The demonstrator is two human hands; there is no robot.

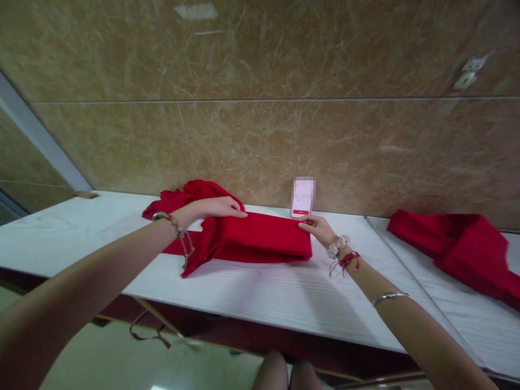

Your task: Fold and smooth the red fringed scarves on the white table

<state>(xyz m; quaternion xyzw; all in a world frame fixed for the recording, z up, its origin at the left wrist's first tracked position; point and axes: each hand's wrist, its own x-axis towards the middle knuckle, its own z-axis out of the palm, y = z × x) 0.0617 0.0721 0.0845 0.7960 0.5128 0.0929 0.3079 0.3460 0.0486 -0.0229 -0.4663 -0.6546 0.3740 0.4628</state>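
Observation:
A folded red cloth lies on the white table in front of me, its left end loose and ruffled. My left hand grips its far edge near the left, thumb laid along the top and the other fingers mostly hidden behind the cloth. At the far right corner, my right hand pinches the same cloth between thumb and fingers. Just beyond that corner a phone leans against the wall with its screen lit. Behind my left hand sits a crumpled red cloth.
Another red cloth lies on the right part of the white table, past a seam. A brown marbled wall rises along the back edge, with a socket at upper right. A strap hangs below the front edge.

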